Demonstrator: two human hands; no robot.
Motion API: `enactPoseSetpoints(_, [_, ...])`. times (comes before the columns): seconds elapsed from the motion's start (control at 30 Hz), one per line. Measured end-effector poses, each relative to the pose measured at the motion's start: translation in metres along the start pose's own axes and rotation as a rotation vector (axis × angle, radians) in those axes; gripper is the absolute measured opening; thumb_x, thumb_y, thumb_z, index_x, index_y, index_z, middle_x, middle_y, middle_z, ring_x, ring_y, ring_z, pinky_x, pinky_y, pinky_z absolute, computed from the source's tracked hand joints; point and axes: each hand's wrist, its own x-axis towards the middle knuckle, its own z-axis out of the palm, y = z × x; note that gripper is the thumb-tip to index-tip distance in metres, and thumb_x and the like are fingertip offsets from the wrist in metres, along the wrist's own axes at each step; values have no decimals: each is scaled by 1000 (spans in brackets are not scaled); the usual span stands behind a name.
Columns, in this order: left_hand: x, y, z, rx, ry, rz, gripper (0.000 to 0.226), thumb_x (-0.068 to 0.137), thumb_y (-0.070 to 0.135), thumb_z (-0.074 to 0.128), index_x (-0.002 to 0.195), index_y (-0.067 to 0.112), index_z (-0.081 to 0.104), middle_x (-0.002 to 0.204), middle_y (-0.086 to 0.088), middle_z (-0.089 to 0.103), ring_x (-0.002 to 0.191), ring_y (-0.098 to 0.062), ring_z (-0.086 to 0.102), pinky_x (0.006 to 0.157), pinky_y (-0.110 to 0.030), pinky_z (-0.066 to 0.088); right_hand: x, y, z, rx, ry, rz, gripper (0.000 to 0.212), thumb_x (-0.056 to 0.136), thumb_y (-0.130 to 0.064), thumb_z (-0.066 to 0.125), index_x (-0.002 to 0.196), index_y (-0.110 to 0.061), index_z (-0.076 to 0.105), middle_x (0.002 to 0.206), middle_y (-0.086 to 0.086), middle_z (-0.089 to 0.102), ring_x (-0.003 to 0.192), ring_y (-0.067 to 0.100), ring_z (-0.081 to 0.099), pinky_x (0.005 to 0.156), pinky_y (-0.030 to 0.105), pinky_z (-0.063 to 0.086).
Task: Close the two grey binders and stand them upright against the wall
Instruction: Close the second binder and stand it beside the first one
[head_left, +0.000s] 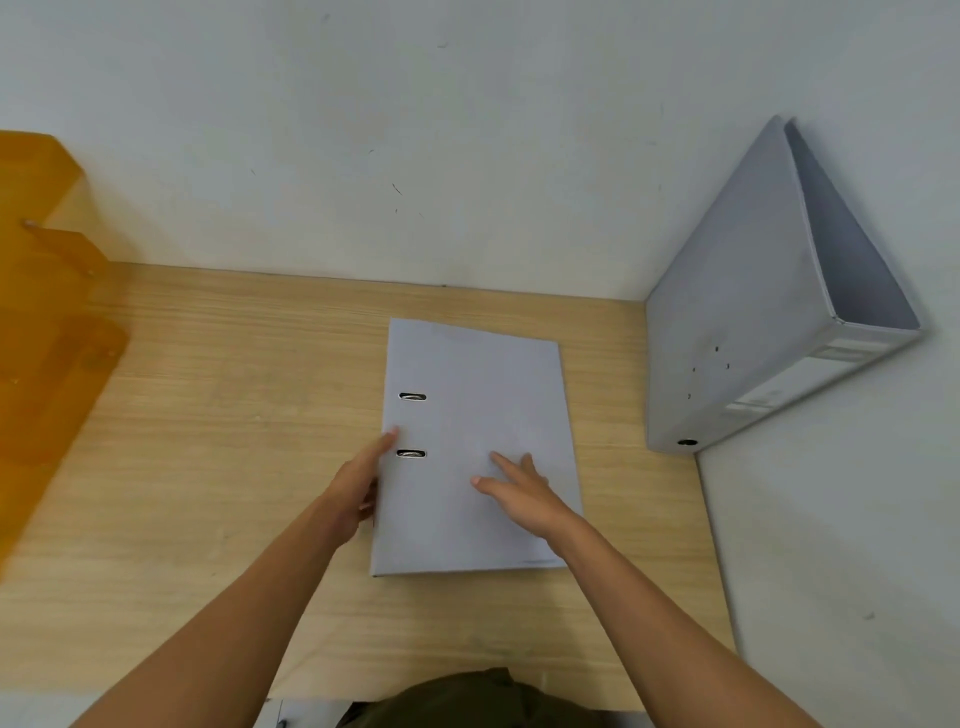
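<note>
A grey binder (467, 384) lies flat and closed on the wooden desk (208, 415), its cover up with two metal slots near the left edge. My left hand (358, 488) grips the binder's left edge, fingers tucked under the side. My right hand (519, 488) rests flat on the cover with fingers spread. A second grey binder (737, 322) stands upright in the right corner, leaning against the right wall (857, 519), spine facing me and covers slightly apart at the top.
An orange translucent tiered tray (47, 322) stands at the desk's left side. The white back wall (415, 156) runs behind the desk. The desk's front edge is near my body.
</note>
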Motion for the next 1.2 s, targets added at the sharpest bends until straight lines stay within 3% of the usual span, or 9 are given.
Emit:
enactPoseSetpoints(0.07, [-1, 5, -2, -69, -45, -59, 75, 82, 73, 54, 120, 9, 65, 101, -5, 74, 90, -22, 66, 77, -34, 52, -6, 1, -4, 10, -16, -26, 76, 95, -62, 46, 160, -39, 17, 170, -2, -15, 155, 32, -18, 125, 52, 0])
enactPoseSetpoints(0.13, [-9, 12, 2, -115, -168, 9, 75, 87, 73, 48, 126, 12, 67, 93, -2, 78, 86, -23, 71, 74, -34, 53, -13, 1, -9, 66, -18, -67, 79, 92, -67, 46, 160, -40, 15, 170, -4, -13, 157, 26, -14, 126, 51, 2])
enactPoseSetpoints(0.27, [-29, 29, 22, -270, -473, 86, 60, 96, 60, 48, 138, 20, 62, 134, -15, 68, 124, -34, 64, 103, -49, 51, -30, -14, -23, 171, 4, -175, 85, 92, -68, 45, 162, -33, 10, 170, -10, -4, 157, 8, -6, 127, 40, 5])
enactPoseSetpoints(0.47, [-58, 61, 41, -117, -668, 161, 52, 94, 29, 64, 143, 15, 54, 134, -14, 68, 121, -31, 67, 99, -49, 56, -41, -40, -37, 275, 70, -252, 111, 69, -95, 38, 160, -42, 2, 168, -20, 10, 155, 9, 17, 126, 48, 16])
enactPoseSetpoints(0.6, [-79, 76, 61, 119, -669, 362, 51, 90, 23, 72, 137, 26, 53, 129, -6, 72, 117, -28, 70, 96, -55, 56, -54, -43, -51, 385, 97, -347, 106, 70, -93, 45, 158, -42, 16, 159, -16, 38, 138, 7, 48, 117, 43, 37])
enactPoseSetpoints(0.77, [-97, 81, 79, 222, -609, 609, 78, 79, 20, 84, 143, 34, 43, 131, 3, 69, 116, -21, 70, 89, -46, 61, -96, -52, -71, 411, 203, -537, 55, 95, -57, 53, 147, -43, 40, 139, -20, 61, 124, 5, 62, 106, 38, 48])
enactPoseSetpoints(0.97, [-98, 74, 105, 436, -499, 895, 119, 69, 12, 90, 159, 32, 15, 126, 38, 59, 113, 13, 60, 80, -12, 55, -120, -39, -95, 303, 395, -616, 75, 84, -29, 79, 149, -32, 43, 142, -16, 60, 124, 8, 63, 103, 40, 54])
enactPoseSetpoints(1.1, [-92, 67, 128, 496, -494, 942, 119, 69, 0, 85, 161, 25, 13, 129, 35, 53, 113, 18, 58, 74, -11, 55, -119, -15, -100, 240, 495, -604, 76, 81, -21, 82, 147, -27, 46, 139, -17, 62, 128, 2, 58, 108, 32, 50])
enactPoseSetpoints(1.2, [-80, 56, 143, 555, -485, 934, 114, 70, 3, 84, 159, 24, 17, 130, 30, 54, 116, 17, 56, 79, -11, 54, -111, 9, -100, 216, 515, -555, 84, 80, -25, 82, 152, -32, 40, 143, -21, 57, 132, 0, 54, 108, 24, 47])
